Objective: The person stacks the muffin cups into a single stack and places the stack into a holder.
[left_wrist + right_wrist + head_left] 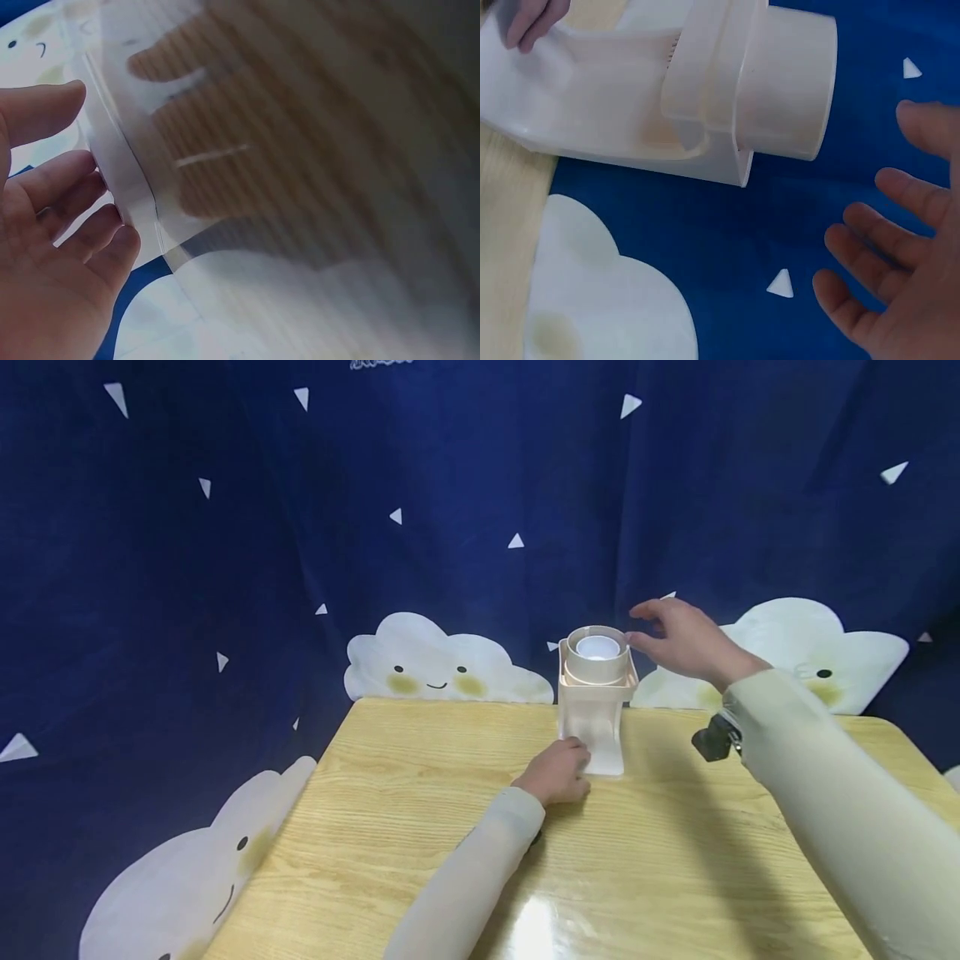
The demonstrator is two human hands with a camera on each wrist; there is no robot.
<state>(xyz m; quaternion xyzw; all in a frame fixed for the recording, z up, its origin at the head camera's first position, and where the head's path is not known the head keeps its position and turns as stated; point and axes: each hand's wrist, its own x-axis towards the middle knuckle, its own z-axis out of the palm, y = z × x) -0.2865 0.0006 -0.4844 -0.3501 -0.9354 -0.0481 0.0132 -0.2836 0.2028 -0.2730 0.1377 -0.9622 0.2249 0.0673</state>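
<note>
A cream plastic stand (591, 714) with an open front and flat base is upright near the table's far edge. Out of its square top rises a wide round cylinder (597, 668), with a paler white disc inside its rim. My left hand (553, 772) holds the left edge of the base with curled fingers. In the left wrist view its fingertips (109, 217) meet a pale plastic edge. My right hand (686, 639) is raised just right of the cylinder's rim, thumb and fingers spread. The right wrist view shows this hand (907, 247) apart from the cylinder, holding nothing.
The light wood table (420, 827) has a glossy top that reflects light near the front. Behind it hangs a dark blue curtain (450, 468) with white triangles and smiling clouds (431, 660). A black device (716, 739) is strapped under my right wrist.
</note>
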